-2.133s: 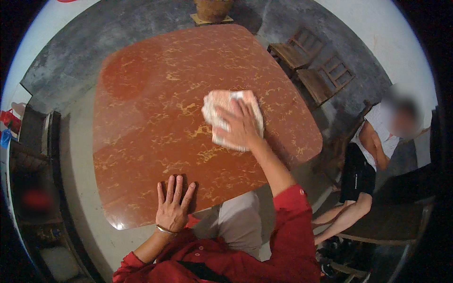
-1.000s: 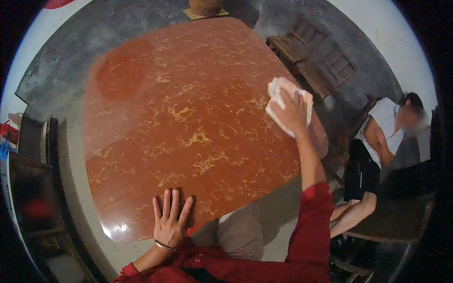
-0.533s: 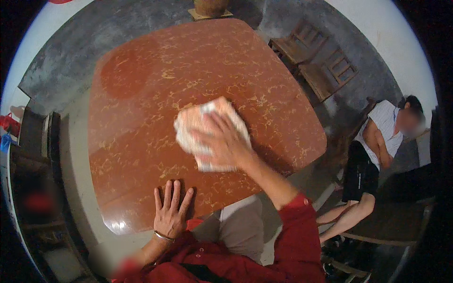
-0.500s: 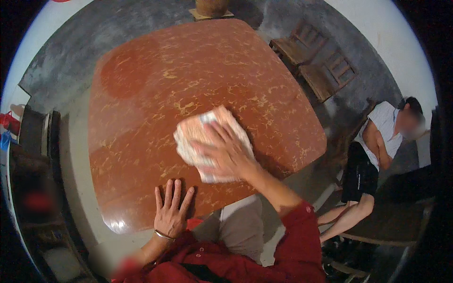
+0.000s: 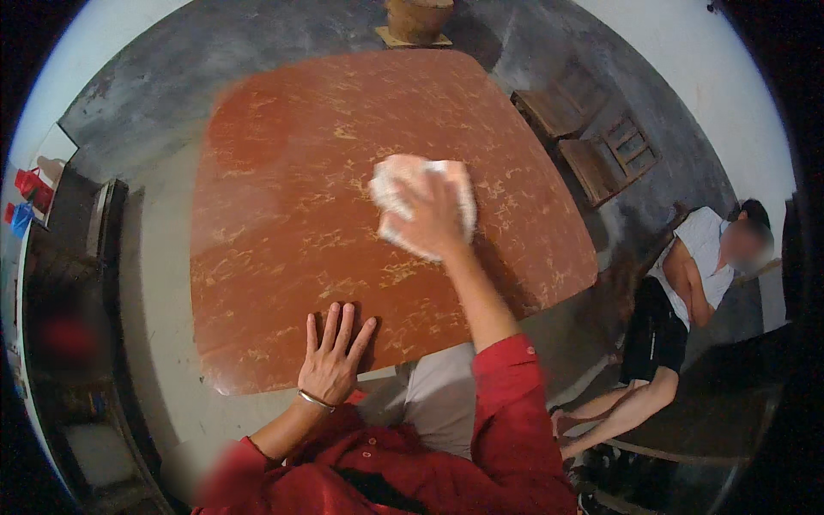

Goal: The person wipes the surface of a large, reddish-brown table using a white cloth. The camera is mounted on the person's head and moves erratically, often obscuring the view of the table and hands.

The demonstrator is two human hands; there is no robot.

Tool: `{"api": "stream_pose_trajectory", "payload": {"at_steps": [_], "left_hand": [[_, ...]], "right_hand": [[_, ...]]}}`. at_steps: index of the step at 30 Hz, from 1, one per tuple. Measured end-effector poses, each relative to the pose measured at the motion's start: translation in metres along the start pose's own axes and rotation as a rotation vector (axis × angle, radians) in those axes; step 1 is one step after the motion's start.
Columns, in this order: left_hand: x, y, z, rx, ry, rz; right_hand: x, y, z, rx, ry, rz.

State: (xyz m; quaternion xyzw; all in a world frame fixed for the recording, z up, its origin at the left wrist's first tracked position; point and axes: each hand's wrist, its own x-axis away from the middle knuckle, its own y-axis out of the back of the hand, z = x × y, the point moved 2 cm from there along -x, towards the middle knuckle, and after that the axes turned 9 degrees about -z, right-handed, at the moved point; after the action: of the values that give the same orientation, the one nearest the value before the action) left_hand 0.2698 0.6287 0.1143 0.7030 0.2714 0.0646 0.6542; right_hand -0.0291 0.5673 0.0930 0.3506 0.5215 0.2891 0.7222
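A reddish-brown table with pale marbled streaks fills the middle of the view. My right hand presses flat on a crumpled white cloth lying on the tabletop right of centre. My left hand rests palm down with fingers spread near the table's front edge, holding nothing; a thin bangle circles its wrist. Both sleeves are red.
Two wooden chairs stand beyond the table's right side. A person in a white top sits at the right. A brown pot stands behind the table. Dark shelving lines the left; grey floor surrounds the table.
My right hand has swept the cloth from the table's right edge back toward the front centre, then slightly up and right. My left hand has stayed planted at the front edge.
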Motion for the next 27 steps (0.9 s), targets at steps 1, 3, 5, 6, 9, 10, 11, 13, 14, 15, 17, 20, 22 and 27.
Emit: {"api": "stream_pose_trajectory", "payload": {"at_steps": [1,3,5,6,9,10,11,13,14,15,17,20,22,27], "left_hand": [[0.002,-0.002,0.002,0.034,0.000,0.004],[0.009,-0.004,0.006,-0.034,0.012,-0.029],[0.013,-0.008,0.007,0.013,0.033,-0.062],[0.014,-0.009,0.006,0.017,0.033,-0.065],[0.012,-0.009,0.002,-0.046,0.017,-0.043],[0.014,-0.006,0.003,-0.078,0.023,-0.026],[0.014,-0.005,0.003,-0.094,0.017,-0.013],[0.014,-0.006,0.002,-0.123,-0.009,-0.018],[0.012,-0.004,0.002,-0.123,-0.017,-0.016],[0.010,-0.003,0.001,-0.124,-0.028,-0.016],[0.010,-0.002,0.002,0.009,-0.022,-0.041],[0.005,0.000,0.000,-0.073,-0.049,-0.047],[0.010,-0.005,0.003,-0.097,-0.021,-0.068],[0.019,-0.010,0.004,-0.081,0.001,-0.085]], "right_hand": [[0.002,-0.003,0.028,-0.047,0.109,0.015],[0.018,0.011,0.076,-0.231,0.231,0.060],[0.049,0.036,0.091,-0.281,0.302,0.135],[0.065,0.049,0.089,-0.294,0.321,0.188],[0.092,0.082,0.056,-0.299,0.227,0.224],[0.090,0.083,0.045,-0.235,0.217,0.203],[0.078,0.083,0.031,-0.203,0.204,0.199],[0.058,0.070,-0.009,-0.052,0.081,0.145],[0.039,0.061,-0.020,0.058,-0.063,0.216],[0.023,0.046,-0.038,0.056,-0.147,0.171],[-0.015,0.019,-0.037,0.083,-0.268,0.153],[-0.041,-0.026,0.012,0.050,-0.141,0.092],[-0.035,-0.042,0.076,-0.125,0.137,0.104],[0.045,-0.008,0.131,-0.456,0.492,0.139]]}}
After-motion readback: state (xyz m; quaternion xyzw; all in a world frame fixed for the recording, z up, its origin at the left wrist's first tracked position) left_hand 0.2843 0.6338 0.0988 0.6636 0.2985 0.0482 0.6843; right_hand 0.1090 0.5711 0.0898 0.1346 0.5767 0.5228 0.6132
